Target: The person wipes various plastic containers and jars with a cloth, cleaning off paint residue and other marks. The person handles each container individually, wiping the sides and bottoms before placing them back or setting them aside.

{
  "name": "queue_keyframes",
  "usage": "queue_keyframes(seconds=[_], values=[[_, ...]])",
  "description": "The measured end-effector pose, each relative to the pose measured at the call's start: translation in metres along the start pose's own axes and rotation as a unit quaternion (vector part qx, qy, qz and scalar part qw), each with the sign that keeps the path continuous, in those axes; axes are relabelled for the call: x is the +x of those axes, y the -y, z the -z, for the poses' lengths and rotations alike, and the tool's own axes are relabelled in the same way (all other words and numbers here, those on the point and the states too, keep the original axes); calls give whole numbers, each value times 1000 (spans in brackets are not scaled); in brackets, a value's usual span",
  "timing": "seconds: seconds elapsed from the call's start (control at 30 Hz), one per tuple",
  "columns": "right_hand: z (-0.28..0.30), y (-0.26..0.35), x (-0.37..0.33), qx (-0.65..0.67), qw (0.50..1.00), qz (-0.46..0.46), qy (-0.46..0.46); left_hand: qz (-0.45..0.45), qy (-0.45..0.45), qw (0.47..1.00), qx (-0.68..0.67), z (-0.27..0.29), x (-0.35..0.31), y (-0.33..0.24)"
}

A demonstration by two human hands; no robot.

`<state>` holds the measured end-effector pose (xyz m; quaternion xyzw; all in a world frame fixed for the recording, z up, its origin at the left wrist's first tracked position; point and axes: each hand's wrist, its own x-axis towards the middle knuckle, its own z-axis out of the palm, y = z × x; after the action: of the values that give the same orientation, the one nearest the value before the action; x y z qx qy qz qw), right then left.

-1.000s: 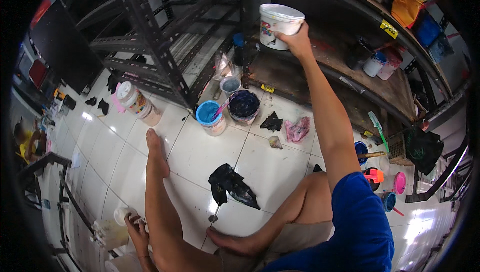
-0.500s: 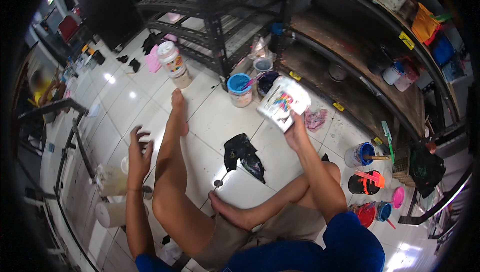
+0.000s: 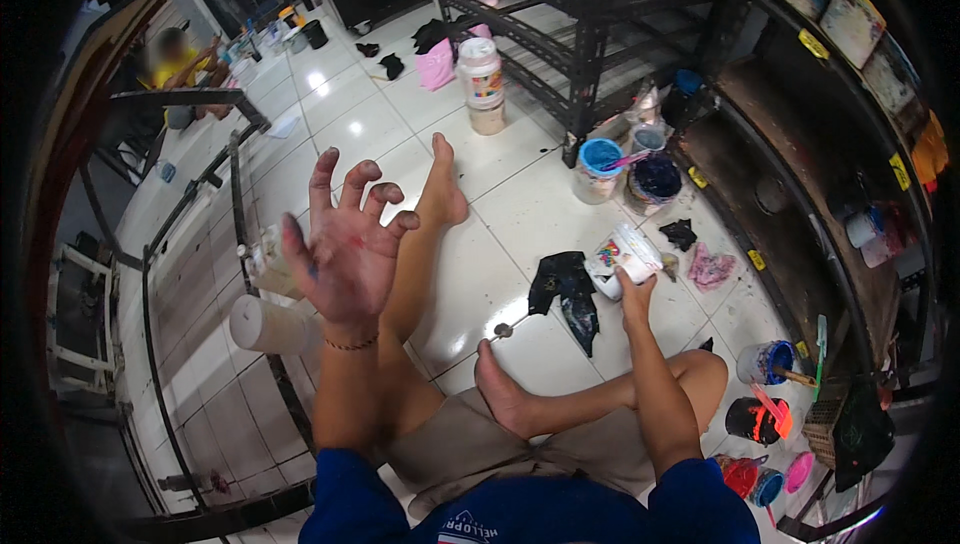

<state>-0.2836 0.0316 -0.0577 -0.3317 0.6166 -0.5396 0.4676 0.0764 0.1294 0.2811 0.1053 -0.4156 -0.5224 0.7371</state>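
Note:
My right hand grips a white plastic tub with a colourful label, tilted low over the tiled floor. Just left of it, a crumpled black cloth lies on the tiles. My left hand is raised above my left knee, palm up with fingers spread and nothing in it; reddish and blue stains mark the skin. Beyond the white tub stand a tub of light blue paint and a tub of very dark paint.
Black metal shelving runs along the back and right. Paint pots in blue, black-orange and red stand at my right. A white bucket is at my left. Another person sits far left.
My view has turned left. The white tub has come down, nearer the black cloth, still in my right hand. My left hand has risen and turned palm up.

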Motion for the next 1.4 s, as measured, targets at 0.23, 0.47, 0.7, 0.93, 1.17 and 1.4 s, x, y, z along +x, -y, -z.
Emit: queue_keyframes(seconds=[0.23,0.47,0.7,0.93,1.17,1.4], values=[[-4,-3,-4,-119,988,96,-18,-86,132,985,-72,-66,-13,-12],[11,34,-32,-198,967,160,8,50,-32,993,103,11,12,74],[1,31,-31,-176,971,162,25,330,-258,886,201,192,67,211],[4,30,-25,-153,973,173,5,266,-187,928,183,221,66,224],[15,30,-23,-165,971,174,-8,294,-275,884,237,196,66,237],[16,30,-26,-147,972,184,-11,308,-229,899,211,214,65,238]])
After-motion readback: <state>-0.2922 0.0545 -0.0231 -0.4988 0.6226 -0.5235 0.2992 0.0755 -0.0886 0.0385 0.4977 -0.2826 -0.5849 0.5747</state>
